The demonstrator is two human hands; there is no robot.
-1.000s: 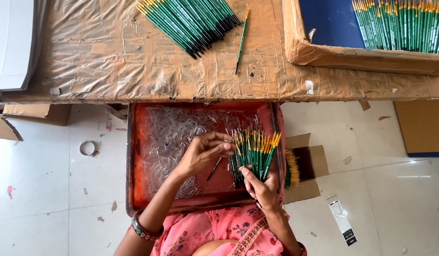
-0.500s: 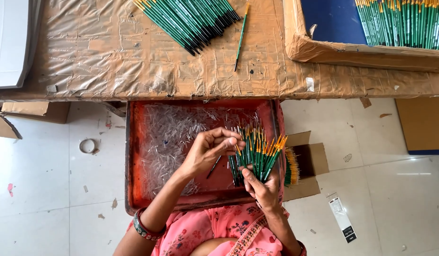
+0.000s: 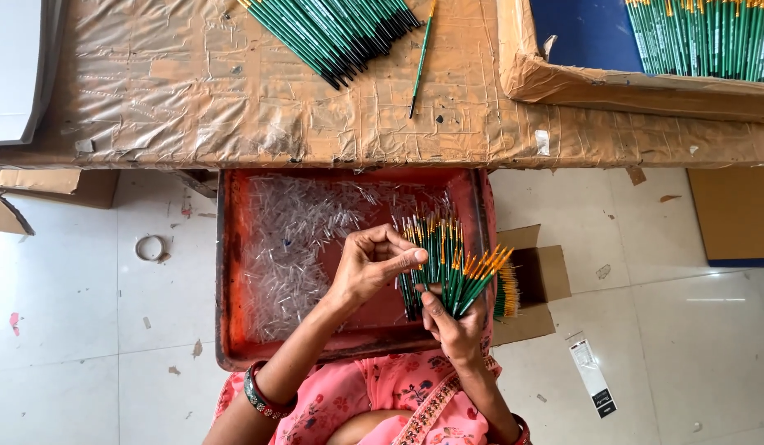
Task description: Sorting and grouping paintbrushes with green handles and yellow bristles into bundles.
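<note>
Brushes: thin green handles, orange-yellow ends, fanned in a bunch at frame centre, over the right part of the red tray. Right hand has its fingers clamped around the lower end of the bunch. Left hand sits just left of it, thumb and index pinched together at the bunch's edge; can't tell if a single brush is between them.

Versus 0.5 s ago: the fan leans a bit more to the right, left hand's fingertips are closer in on the bunch. Tray and table unchanged.

Tray holds a scatter of clear plastic caps. Table, wrapped in brown taped film, spans the top; a pile of green brushes upper centre, one loose brush beside it. Cardboard box upper right, blue inside, more brushes in a row. Small open carton right of the tray. Narrow clear sleeve with a black label on the floor, lower right. Tape ring on the floor left.
</note>
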